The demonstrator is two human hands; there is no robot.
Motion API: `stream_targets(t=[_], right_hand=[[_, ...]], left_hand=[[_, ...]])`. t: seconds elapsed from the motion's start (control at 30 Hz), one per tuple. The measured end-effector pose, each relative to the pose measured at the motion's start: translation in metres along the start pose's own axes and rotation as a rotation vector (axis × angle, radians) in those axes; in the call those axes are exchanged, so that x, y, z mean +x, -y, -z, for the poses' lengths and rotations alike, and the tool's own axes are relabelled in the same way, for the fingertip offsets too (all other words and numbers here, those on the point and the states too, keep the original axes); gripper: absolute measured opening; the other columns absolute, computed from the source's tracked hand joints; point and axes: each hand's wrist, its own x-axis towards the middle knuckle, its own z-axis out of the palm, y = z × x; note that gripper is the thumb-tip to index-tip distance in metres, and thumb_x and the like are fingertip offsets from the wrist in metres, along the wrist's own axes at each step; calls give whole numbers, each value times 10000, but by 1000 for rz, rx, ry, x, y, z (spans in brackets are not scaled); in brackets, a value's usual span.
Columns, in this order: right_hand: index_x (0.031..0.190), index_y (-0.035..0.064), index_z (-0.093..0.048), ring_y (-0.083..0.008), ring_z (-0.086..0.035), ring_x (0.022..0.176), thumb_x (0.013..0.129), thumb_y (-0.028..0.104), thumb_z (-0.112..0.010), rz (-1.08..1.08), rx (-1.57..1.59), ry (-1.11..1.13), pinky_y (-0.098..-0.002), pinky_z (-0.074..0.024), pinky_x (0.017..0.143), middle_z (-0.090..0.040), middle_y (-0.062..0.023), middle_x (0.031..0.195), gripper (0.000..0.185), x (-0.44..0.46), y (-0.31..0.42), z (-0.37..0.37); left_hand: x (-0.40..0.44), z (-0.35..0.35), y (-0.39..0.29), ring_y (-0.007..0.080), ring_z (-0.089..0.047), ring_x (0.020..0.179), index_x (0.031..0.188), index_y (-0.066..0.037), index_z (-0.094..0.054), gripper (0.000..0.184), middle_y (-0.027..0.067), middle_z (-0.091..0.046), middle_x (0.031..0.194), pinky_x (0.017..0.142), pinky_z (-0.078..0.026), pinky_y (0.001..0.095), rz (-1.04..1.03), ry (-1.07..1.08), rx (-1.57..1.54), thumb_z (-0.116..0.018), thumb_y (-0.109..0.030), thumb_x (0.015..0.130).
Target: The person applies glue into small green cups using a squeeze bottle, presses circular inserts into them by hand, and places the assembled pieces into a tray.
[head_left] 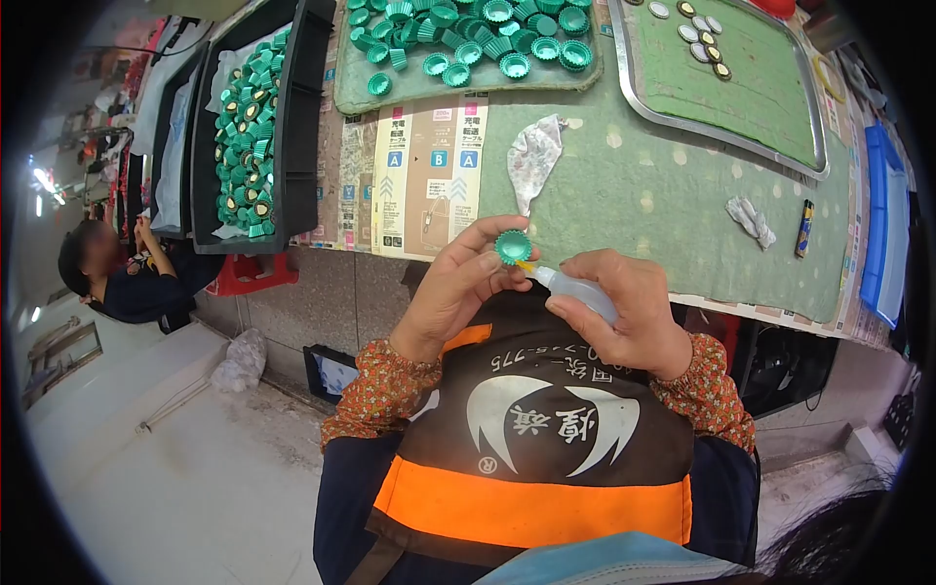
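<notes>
Between the thumb and fingers of my left hand [450, 285] is a small green fluted cup [512, 248], its open side facing up toward me. My right hand [624, 304] grips a translucent squeeze bottle [583, 292]. The bottle's yellow nozzle tip points at the lower rim of the cup; whether they touch I cannot tell. Just beyond my left fingers, a crumpled whitish cloth [535, 161] lies on the green table covering [624, 214]. Both hands are above my lap, close to the table's front edge.
A tray [429, 96] of loose green cups lies at the back. A black bin [292, 185] at left holds more. The metal-rimmed tray [702, 141] holds several small discs [700, 41]. Right are crumpled tissue [751, 222], a small tube [804, 229] and a blue tray [882, 229]. Another person [127, 258] sits far left.
</notes>
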Motion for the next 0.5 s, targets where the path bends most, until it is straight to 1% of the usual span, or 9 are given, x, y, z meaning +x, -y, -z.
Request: stream_targets(t=[0.2,0.3,0.4,0.5], right_hand=[[1050,49,-626,-303,-685,661,879,156,-766,1,15,4,-365,-516,581,-683,-118,782,245,1,1,0],[1034,35,-610,-279,-687,651,841,119,-801,29,13,18,-344,-513,568,-693,-128,869,284,-1,-3,0],[1023,34,-608,-270,-691,660,848,118,-796,-3,-4,45,-335,-518,580,-694,-124,864,270,-1,-3,1],[1036,27,-616,-250,-697,675,856,122,-793,-47,71,15,-322,-519,596,-696,-125,877,269,-3,-6,-1]], left_hand=[[1,2,1,143,-643,1039,1446,-35,-475,434,125,-653,1228,966,-540,331,13,24,-1,-551,-184,1045],[1,4,2,144,-648,1024,1440,-32,-481,428,125,-658,1220,960,-543,327,28,15,3,-550,-188,1048],[1,4,4,149,-654,1003,1439,-27,-483,429,122,-661,1206,940,-558,339,35,1,-2,-553,-192,1048],[-1,4,7,153,-657,979,1430,-17,-473,449,119,-661,1164,919,-575,357,36,-24,-19,-557,-241,1050]])
